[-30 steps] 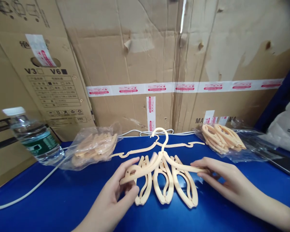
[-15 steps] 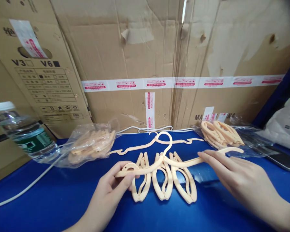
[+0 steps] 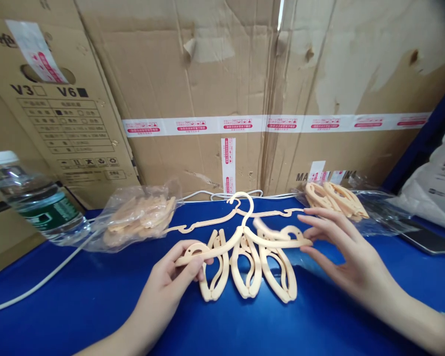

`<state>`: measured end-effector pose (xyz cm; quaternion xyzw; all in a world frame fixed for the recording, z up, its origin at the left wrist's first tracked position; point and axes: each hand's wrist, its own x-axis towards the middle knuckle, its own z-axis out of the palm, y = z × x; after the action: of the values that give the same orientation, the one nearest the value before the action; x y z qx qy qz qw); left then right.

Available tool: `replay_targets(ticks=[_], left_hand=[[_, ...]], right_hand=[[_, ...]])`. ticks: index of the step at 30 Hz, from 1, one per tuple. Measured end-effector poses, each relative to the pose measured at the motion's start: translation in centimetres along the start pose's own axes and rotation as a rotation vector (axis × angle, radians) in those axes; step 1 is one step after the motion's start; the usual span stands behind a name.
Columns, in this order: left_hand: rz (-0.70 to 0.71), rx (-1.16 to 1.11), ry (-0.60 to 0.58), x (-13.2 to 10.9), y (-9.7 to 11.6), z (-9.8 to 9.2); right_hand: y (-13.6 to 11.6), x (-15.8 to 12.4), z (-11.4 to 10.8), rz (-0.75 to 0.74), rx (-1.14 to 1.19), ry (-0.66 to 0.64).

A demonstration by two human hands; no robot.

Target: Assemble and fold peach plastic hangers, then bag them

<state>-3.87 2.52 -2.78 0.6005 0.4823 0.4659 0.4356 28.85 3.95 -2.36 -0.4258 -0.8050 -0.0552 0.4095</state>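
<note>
My left hand (image 3: 178, 274) pinches the left arm of a beige folding clothes hanger (image 3: 222, 250), whose hook points up. My right hand (image 3: 341, 249) is open beside the hanger's right end, fingers and thumb apart around its tip; whether they touch it I cannot tell. The right arm's outer piece is blurred and folded back inward. Below and behind it, three folded hangers, a left one (image 3: 204, 282), a middle one (image 3: 257, 274) and a right one (image 3: 292, 279), lie side by side on the blue surface. Farther back lies an unfolded hanger (image 3: 211, 221).
A plastic bag of folded hangers (image 3: 141, 217) lies at left beside a water bottle (image 3: 40, 207). Another bag of hangers (image 3: 333, 200) and a dark phone (image 3: 426, 237) are at right. Cardboard boxes (image 3: 196, 89) stand behind, with a white cable (image 3: 40, 291) at left.
The hanger's right outer piece has swung from stretched outward to folded inward. My right hand has turned and its fingers have spread off that arm. The left hand keeps its grip.
</note>
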Motion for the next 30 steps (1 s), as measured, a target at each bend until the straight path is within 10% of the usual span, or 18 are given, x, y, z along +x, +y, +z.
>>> replay_targets(ticks=[9,19,30], left_hand=[[0.003,-0.067,-0.014,0.2,-0.4,0.0],[-0.099,-0.213,0.162,0.3,1.2,0.7],[-0.109,-0.156,-0.119,-1.6,2.7,2.8]], right_hand=[[0.1,0.6,0.4,0.358,0.588,-0.255],[-1.8,1.0,-0.1,0.851,1.171,-0.013],[-5.5,-0.1,-0.2,0.488,1.128,-0.605]])
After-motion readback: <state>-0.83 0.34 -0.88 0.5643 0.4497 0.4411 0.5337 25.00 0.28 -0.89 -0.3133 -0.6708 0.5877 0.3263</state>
